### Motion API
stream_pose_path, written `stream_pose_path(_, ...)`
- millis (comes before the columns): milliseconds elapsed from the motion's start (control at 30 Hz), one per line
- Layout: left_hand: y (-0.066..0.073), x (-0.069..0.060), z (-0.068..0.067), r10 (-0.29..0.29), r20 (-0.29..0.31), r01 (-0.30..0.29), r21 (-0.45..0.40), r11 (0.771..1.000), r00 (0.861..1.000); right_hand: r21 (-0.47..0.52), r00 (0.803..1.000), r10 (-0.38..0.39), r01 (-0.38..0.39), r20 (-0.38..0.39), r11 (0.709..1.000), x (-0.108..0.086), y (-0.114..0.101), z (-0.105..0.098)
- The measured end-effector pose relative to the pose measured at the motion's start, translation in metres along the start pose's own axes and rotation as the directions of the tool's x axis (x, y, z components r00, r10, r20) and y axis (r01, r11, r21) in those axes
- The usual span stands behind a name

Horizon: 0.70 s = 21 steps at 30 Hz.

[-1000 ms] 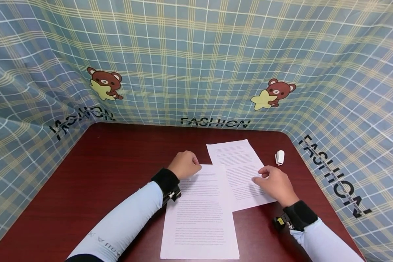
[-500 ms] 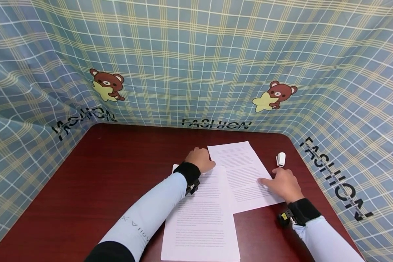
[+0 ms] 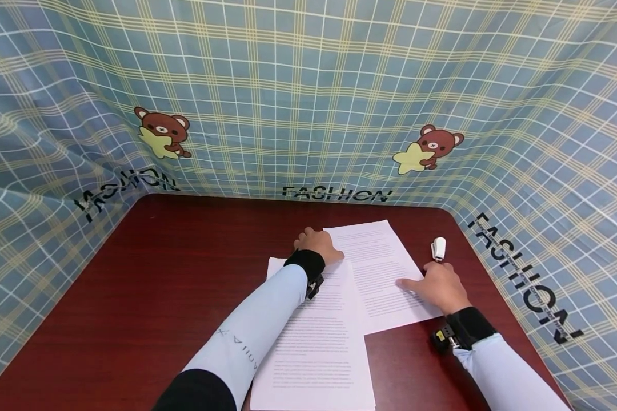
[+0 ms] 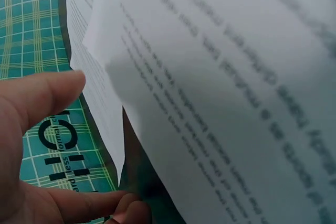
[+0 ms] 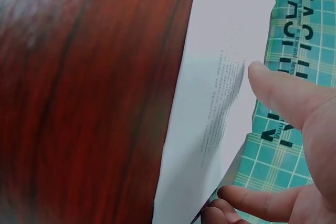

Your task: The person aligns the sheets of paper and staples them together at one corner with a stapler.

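In the head view a stack of printed paper [image 3: 313, 342] lies in front of the person. Partly covered by it, a second printed sheet [image 3: 375, 257] sits at an angle to the right. My left hand [image 3: 319, 245] is over the top of the stack, by the second sheet's left edge; its thumb [image 4: 58, 93] and fingers stand apart in the left wrist view. My right hand [image 3: 439, 285] rests at the second sheet's right edge, thumb over the print, fingers spread along the edge. Whether its fingertips reach under the paper cannot be told.
A small white stapler [image 3: 439, 249] stands beyond the right hand, near the table's right side. The dark red wooden table [image 3: 149, 297] extends to the left. Checked cloth [image 3: 308, 114] with bear prints surrounds the back and sides.
My left hand has moved right and slightly away, from the stack's top left corner toward the second sheet. The right hand has shifted a little right, its fingers spreading to the sheet's edge.
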<state>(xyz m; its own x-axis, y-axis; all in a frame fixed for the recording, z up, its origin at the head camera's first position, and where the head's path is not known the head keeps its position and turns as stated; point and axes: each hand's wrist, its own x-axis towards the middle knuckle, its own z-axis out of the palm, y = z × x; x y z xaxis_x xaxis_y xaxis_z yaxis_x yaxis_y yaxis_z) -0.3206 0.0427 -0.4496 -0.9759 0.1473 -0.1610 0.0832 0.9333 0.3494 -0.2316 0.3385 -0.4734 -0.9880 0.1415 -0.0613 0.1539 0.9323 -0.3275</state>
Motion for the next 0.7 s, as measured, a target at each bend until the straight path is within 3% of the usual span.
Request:
stream_pose_path(400, 0.003, 0.0006, -0.0026, 0.021, 0.021, -0.02, -0.039, 0.999, 1.0, 0.018, 1.0, 0.017, -0.016, -0.018, 1.0, -0.0028, -0.0064, 0.0001)
stream_pose_path(700, 0.0035, 0.0064, -0.0019, 0.028, 0.074, -0.014, -0.181, 0.983, 0.997, 0.028, 1.0, 0.014, -0.014, -0.027, 1.0, 0.002, -0.0053, 0.0002)
